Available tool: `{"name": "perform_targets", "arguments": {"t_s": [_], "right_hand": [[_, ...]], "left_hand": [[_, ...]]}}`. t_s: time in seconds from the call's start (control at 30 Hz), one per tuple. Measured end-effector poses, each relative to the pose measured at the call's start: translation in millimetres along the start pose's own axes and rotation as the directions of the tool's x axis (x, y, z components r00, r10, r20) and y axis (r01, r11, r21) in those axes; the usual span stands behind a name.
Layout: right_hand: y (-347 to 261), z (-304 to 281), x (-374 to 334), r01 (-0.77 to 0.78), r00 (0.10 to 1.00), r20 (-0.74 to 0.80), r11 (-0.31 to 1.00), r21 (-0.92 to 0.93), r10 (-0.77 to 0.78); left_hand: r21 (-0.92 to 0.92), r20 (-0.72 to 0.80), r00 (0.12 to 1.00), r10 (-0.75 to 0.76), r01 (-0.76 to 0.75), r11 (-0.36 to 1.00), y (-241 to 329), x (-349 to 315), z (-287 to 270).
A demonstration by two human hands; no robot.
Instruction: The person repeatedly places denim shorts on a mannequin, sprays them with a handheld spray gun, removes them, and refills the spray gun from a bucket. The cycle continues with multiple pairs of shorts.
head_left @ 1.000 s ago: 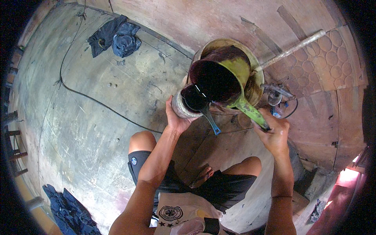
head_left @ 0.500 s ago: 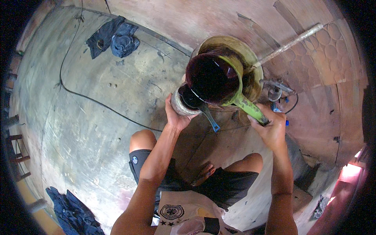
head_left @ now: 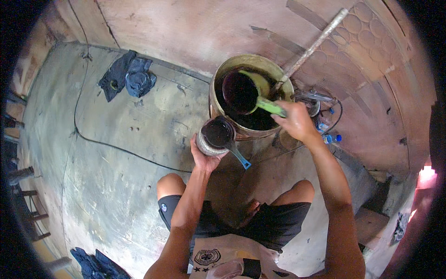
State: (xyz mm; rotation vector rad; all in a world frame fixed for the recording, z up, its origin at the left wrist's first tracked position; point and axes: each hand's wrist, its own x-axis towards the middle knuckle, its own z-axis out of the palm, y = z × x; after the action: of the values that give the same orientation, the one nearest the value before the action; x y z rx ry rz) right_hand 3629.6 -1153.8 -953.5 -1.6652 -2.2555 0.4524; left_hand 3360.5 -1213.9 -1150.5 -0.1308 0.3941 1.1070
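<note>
My left hand (head_left: 204,160) is wrapped round a whitish, stained cylindrical container (head_left: 203,145) with dark contents. Across its mouth lies a dark sieve (head_left: 218,132) whose blue handle points toward me. My right hand (head_left: 299,122) grips the green handle of a dipper (head_left: 270,107). The dipper's bowl is inside a large stained bucket (head_left: 212,95), just at or above the dark liquid there; the exact depth is hard to see. The bucket stands in front of me, right of the container.
A whitish pole (head_left: 320,41) leans out of the bucket. Right of it lie a metal tool (head_left: 318,96) and a blue-capped plastic bottle (head_left: 331,139). Dark blue clothes (head_left: 139,81) lie at the far left, others (head_left: 100,265) near left. A black cable (head_left: 118,148) crosses the floor.
The dipper has gone from tilted over the sieve and container back down into the bucket. My left hand has drawn the container slightly nearer to me.
</note>
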Motion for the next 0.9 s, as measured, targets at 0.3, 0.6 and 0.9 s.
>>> {"name": "perform_targets", "arguments": {"t_s": [0.3,0.6,0.9], "right_hand": [[21.8,88.8,52.1,0.286,0.958,0.175,0.793,-0.537,-0.227],[24.7,93.2,50.9,0.335,0.936,0.299,0.738,-0.586,-0.187],[31.1,31.9,-5.3,-0.292,0.931,-0.096,0.876,0.384,0.352]], "left_hand": [[-0.048,0.002,0.996,-0.089,0.089,0.995,-27.3,-19.9,-9.7],[-0.049,0.132,0.969,-0.208,0.216,0.975,-50.1,-20.5,-14.3],[-0.059,0.138,0.964,-0.226,0.236,0.970,-66.0,-13.2,-3.6]]}}
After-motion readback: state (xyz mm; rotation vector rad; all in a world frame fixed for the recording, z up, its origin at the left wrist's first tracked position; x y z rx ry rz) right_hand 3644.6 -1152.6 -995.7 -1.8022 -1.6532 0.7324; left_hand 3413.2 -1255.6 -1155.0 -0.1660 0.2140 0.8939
